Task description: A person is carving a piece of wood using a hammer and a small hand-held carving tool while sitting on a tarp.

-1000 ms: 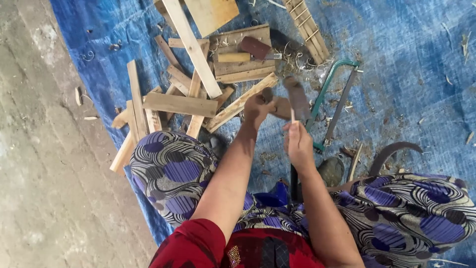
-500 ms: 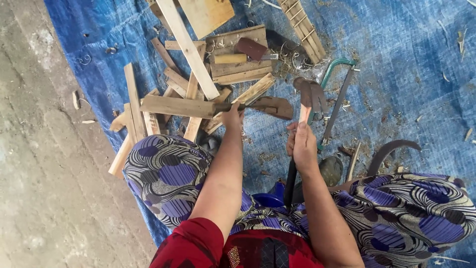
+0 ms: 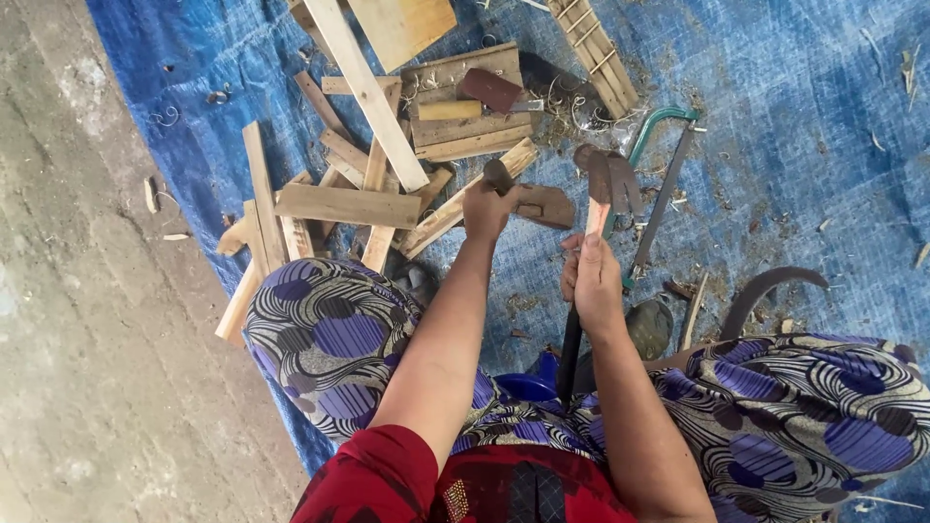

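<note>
Change: since half a second ago, the left hand [image 3: 487,206] has been kept on the dark wood block [image 3: 542,205], while the hammer [image 3: 603,184] has been raised slightly by the right hand [image 3: 591,281].
Left hand: closed over the near end of the wood block, which is pressed down on the blue tarp [image 3: 794,155].
Right hand: clamped round the hammer's wooden handle, head up and just right of the block.
Block: lying between the scrap wood pile [image 3: 349,203] and the hammer.
Nearby: a green-framed hacksaw [image 3: 664,184] is seen right of the hammer; a small plane [image 3: 489,92] rests on planks beyond.
Legs: patterned fabric is seen on both sides of the arms.
</note>
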